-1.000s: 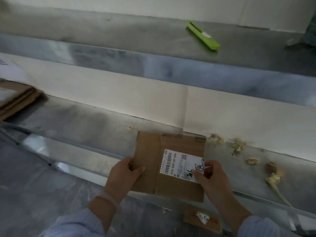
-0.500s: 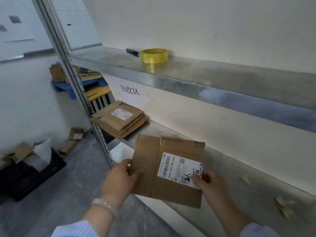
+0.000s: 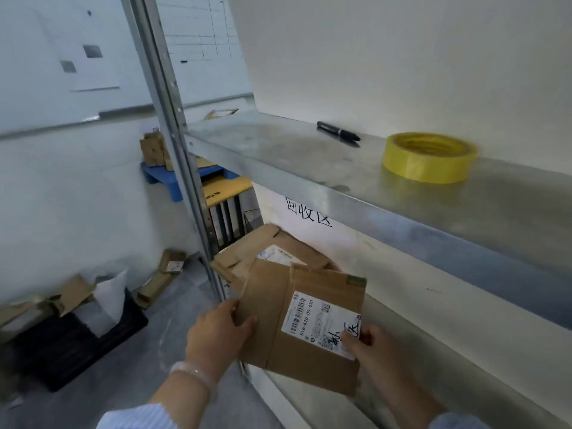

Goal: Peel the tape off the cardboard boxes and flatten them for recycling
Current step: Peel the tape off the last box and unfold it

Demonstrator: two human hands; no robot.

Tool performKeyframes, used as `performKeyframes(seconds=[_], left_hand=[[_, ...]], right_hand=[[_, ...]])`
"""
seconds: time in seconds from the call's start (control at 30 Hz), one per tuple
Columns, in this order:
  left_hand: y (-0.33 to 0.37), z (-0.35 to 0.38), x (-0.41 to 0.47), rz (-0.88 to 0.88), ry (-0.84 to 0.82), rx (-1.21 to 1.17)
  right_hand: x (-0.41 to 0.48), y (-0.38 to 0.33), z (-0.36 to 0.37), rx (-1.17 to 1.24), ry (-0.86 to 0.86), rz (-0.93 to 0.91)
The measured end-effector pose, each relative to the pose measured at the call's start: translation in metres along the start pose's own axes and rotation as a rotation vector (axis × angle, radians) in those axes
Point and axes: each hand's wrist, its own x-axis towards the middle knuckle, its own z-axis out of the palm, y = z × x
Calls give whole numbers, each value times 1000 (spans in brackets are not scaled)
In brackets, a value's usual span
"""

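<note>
At 6 o'clock in view, my left hand (image 3: 216,332) and right hand (image 3: 380,357) grip the flattened box (image 3: 309,360), stacking step I reckon; next needs a short push onto the pile (image 3: 241,255) at 11 o'clock.

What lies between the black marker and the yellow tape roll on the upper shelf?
Nothing. The head view shows only bare metal of the upper shelf between the black marker and the yellow tape roll.

Soft dim daylight, blurred left side, wide-angle bowing.
</note>
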Motion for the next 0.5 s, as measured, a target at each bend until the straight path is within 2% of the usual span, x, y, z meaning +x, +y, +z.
performKeyframes(seconds=[0.2, 0.3, 0.5], left_hand=[[-14, -10, 106, -4, -43, 109], [-20, -11, 153, 27, -88, 124], [-29, 0, 242, 214, -212, 161]], right_hand=[[70, -48, 47, -184, 20, -5], [96, -59, 70, -200, 26, 29], [127, -70, 120, -199, 170, 158]])
